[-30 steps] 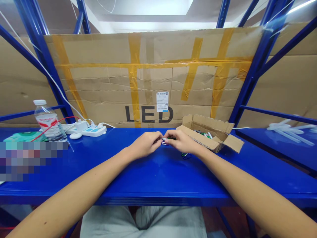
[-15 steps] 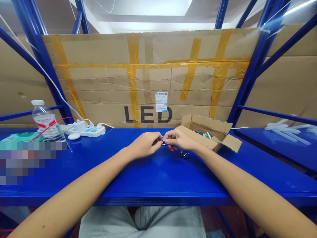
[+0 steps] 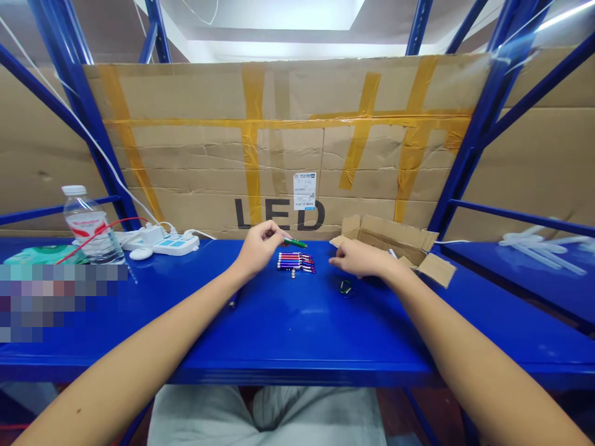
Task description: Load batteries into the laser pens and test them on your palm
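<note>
My left hand (image 3: 260, 246) is closed, thumb and fingers pinching one end of a slim green metal tube (image 3: 295, 243) that points right. Under that tube lies a row of similar slim tubes (image 3: 289, 261) in red, blue and purple, with clips at their right ends. Small silver round pieces (image 3: 293, 273) sit just in front of the row. My right hand (image 3: 357, 257) is in front of the cardboard box (image 3: 395, 238), fingers loosely bent and apart, with nothing visible in them. Near it on the table is a green carabiner-like clip (image 3: 345, 288).
A dark tube (image 3: 233, 301) lies beside my left forearm. On the left stand a water bottle (image 3: 88, 226) and a white power strip (image 3: 174, 243) with cables. A taped cardboard sheet (image 3: 204, 148) closes off the back of the blue table (image 3: 297, 334), between blue posts.
My hands were together over the middle, working on a small metal piece. They have separated, the left to the upper left with the green tube, the right rightward, uncovering the row.
</note>
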Tool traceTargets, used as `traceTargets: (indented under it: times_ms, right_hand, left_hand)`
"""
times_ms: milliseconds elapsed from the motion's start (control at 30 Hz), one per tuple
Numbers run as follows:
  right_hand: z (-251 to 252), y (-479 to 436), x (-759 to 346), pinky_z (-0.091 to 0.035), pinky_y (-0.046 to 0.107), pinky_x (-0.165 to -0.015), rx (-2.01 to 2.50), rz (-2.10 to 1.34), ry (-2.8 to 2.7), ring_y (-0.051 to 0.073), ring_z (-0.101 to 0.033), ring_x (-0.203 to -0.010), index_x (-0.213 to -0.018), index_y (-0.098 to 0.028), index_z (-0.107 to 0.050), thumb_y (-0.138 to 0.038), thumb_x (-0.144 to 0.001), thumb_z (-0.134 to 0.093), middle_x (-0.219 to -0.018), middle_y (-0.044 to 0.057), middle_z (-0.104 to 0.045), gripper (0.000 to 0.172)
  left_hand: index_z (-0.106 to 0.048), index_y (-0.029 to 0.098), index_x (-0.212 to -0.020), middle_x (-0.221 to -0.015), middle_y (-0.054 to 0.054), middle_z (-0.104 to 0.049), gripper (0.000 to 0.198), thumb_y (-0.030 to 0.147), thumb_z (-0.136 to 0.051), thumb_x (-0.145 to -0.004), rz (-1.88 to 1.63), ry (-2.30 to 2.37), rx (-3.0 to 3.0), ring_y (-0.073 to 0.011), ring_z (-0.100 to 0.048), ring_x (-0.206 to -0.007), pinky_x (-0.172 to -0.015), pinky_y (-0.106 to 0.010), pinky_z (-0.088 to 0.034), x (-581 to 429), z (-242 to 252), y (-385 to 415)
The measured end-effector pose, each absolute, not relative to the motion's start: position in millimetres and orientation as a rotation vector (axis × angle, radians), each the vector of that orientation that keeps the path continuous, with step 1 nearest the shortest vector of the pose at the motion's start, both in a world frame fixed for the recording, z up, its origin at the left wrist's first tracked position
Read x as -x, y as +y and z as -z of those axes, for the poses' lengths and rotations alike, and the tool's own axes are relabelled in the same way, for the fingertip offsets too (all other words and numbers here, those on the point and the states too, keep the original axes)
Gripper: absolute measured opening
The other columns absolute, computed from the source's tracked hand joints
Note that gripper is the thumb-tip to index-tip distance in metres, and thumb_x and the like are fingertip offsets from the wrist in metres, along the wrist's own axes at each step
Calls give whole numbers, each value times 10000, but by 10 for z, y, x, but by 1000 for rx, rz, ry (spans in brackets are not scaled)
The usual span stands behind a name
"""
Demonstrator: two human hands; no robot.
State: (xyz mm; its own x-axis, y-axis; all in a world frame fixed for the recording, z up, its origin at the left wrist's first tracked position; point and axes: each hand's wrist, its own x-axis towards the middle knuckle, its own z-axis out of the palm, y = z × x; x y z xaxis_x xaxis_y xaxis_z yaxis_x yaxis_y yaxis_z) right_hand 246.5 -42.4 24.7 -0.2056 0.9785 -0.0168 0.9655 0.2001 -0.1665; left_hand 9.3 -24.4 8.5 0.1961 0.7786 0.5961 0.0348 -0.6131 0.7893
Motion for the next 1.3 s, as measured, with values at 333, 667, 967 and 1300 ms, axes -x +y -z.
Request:
traceTargets:
  times_ms: [333, 667, 967, 1300]
  right_hand:
    - [-253, -549, -2317, -408, 310, -544, 2155, -210, -2545, 219, -620, -588, -711, -144, -686, -351, -770, -633, -604, 80, -635, 221]
    - [18, -455, -2234, -359, 304, -492, 1773, -256, -2476, 184, -552, -519, -599, -198, -592, -225, -645, -679, -590, 54, -615, 102]
    - [-81, -510, -2182, -420, 248, -458, 1158, -1064, -2112, 144, -588, -537, -761, -205, -450, -232, -857, -441, -648, 16, -619, 100]
    - [3, -438, -2137, -418, 238, -454, 806, -1410, -1722, 93, -519, -485, -728, -170, -519, -329, -809, -638, -619, -10, -582, 215]
  left_hand:
    - [-491, 162, -707, -669, -11, -618, 83, 148, -540, -773, -1498, 659, -1406, -153, -644, -650, -672, -353, -565, -128, -74, -175]
    - [-474, 199, -936, -711, 28, -527, 49, 227, -492, -900, -1201, 771, -1343, -70, -461, -440, -394, -203, -366, -212, -26, -249]
    - [-612, 162, -862, -650, 29, -553, 196, 339, -651, -788, -1022, 911, -2025, -98, -491, -562, -520, -227, -392, -258, 46, -345]
    - [-605, 155, -732, -678, 8, -604, 218, 363, -621, -796, -1071, 1009, -2226, -137, -513, -664, -621, -262, -384, -212, 29, -329]
